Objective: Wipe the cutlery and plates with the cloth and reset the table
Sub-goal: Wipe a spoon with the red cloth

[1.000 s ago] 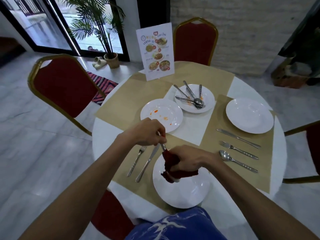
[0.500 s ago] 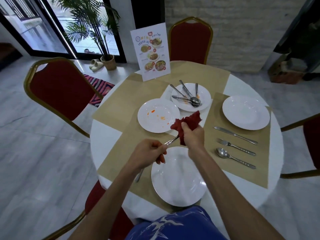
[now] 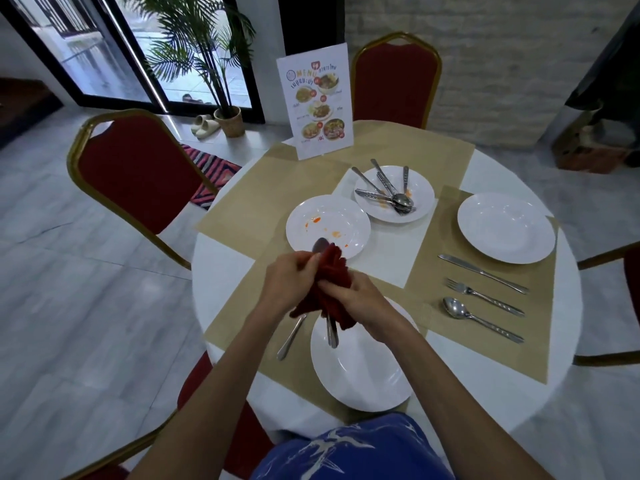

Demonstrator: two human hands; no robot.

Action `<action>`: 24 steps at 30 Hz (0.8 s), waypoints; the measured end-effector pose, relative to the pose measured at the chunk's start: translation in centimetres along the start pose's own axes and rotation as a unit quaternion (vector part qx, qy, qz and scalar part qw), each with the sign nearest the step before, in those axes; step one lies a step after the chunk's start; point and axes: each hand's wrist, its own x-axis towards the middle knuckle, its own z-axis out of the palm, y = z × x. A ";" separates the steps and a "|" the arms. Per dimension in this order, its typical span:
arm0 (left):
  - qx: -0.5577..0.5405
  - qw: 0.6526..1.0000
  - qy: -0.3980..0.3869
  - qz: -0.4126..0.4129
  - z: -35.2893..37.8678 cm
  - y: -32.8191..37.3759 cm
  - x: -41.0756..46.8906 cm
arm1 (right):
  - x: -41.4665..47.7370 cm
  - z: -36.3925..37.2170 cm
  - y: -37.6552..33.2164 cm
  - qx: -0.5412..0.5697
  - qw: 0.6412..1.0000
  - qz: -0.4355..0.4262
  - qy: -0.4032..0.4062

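Observation:
My two hands meet above the near placemat, around a red cloth [image 3: 330,285]. My left hand [image 3: 289,278] holds a spoon [image 3: 319,244] just below its bowl, which sticks up out of the cloth. My right hand [image 3: 355,294] grips the cloth wrapped round the shaft; the handle end hangs out below. Under my hands lies a clean white plate [image 3: 360,372], with one utensil [image 3: 290,338] on the mat to its left. Beyond are a sauce-stained plate [image 3: 332,216] and a plate [image 3: 420,187] carrying several used pieces of cutlery [image 3: 388,195].
At the right, a set place has a clean plate [image 3: 505,226], a knife [image 3: 483,274], a fork [image 3: 485,296] and a spoon [image 3: 481,320]. A menu card [image 3: 317,102] stands at the far edge. Red chairs [image 3: 138,171] ring the round table [image 3: 221,268].
My hands have come together and risen slightly. The cloth, which was held apart near the stained plate, is now wrapped round the spoon, whose bowl points up.

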 end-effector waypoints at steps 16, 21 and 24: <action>-0.082 0.995 0.037 -0.038 -4.9 -2.0 2.0 | 0.5 3.1 -1.3 0.004 0.997 -0.016 -0.074; -0.211 0.964 0.126 -0.104 -6.0 -2.9 1.2 | 0.8 3.8 -0.4 0.013 0.996 -0.001 -0.087; -0.265 0.954 0.030 -0.141 -4.4 -3.0 -0.8 | 1.7 4.0 -0.6 0.011 0.997 -0.004 -0.082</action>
